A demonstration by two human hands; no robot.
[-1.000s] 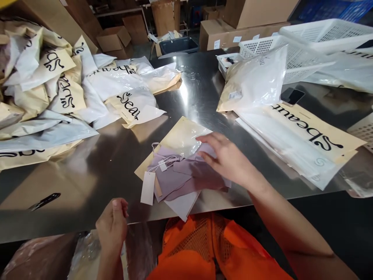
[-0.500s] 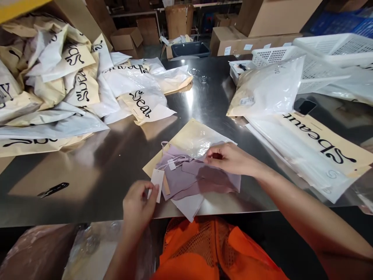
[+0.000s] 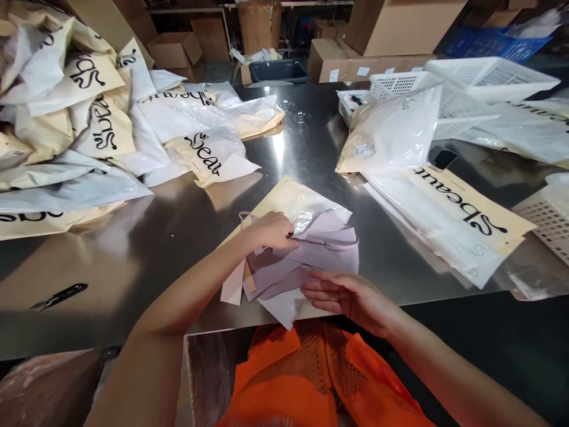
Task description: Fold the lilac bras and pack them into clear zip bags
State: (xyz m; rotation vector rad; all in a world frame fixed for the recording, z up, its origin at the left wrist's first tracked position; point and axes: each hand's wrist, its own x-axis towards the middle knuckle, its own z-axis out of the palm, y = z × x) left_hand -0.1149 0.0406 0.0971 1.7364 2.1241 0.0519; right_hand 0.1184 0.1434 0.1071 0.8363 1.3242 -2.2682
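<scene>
A lilac garment lies partly folded over a cream and clear plastic bag at the middle of the metal table. My left hand reaches across the garment's upper left, its fingertips pinching the fabric near a fold. Below the left wrist, a pale hang tag and a tan strip rest at the garment's left edge. My right hand is at the lower right edge of the fabric, fingers stretched out and gripping nothing. A white corner sticks out under the garment.
Filled plastic mailers are heaped on the left. A black cutter lies at the front left. To the right are flat printed bags, a filled bag, a phone-like dark object and white baskets.
My left hand has let go of the hang tag and moved up and right onto the garment. My right hand has come down to its lower edge. Fabric at the upper right is now unfolded.
</scene>
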